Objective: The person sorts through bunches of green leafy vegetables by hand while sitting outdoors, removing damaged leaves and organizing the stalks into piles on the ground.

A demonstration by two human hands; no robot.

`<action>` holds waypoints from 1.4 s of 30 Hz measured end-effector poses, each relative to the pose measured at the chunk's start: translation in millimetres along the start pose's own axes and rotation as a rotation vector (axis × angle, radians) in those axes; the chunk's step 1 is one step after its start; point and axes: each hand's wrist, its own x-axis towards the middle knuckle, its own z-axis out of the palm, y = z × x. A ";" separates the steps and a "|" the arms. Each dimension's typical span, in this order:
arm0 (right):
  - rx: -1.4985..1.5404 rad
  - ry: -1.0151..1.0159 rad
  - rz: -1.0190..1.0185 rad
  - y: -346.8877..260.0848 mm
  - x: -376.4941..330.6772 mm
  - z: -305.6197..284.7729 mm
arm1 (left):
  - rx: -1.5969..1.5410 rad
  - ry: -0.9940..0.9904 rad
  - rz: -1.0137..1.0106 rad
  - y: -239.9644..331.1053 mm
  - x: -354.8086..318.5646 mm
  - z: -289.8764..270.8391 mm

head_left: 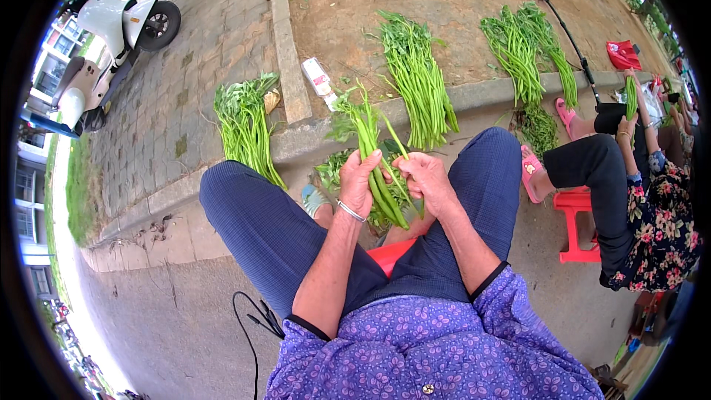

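Over my lap, my left hand (358, 187), with a silver bangle at the wrist, is closed around a small bunch of leafy green stems (384, 196). The leaves point away from me and the cut ends hang toward me. Close against it, my right hand (424, 180) pinches with thumb and forefinger at a thin green stem (395, 135) beside the bunch. Loose greens (333, 169) lie on the ground below my hands, partly hidden by them.
Along the kerb (485, 92) lie bundles of leafy stems: a left one (248, 130), a middle one (420, 78) and right ones (518, 59). A white carton (318, 81) lies nearby. At right, a co-worker sits on a red stool (574, 222); a scooter (111, 52) stands far left.
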 end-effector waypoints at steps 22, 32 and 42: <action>0.218 0.032 -0.045 -6.5 6.0 -16.7 | -0.116 0.013 -0.073 3.8 2.5 -7.8; 0.438 -0.161 0.021 -5.8 5.4 -18.7 | -0.273 -0.023 -0.085 6.7 7.4 -16.7; 0.212 -0.072 0.052 -13.0 -3.0 -8.0 | -0.154 -0.020 -0.074 -1.0 9.9 -21.8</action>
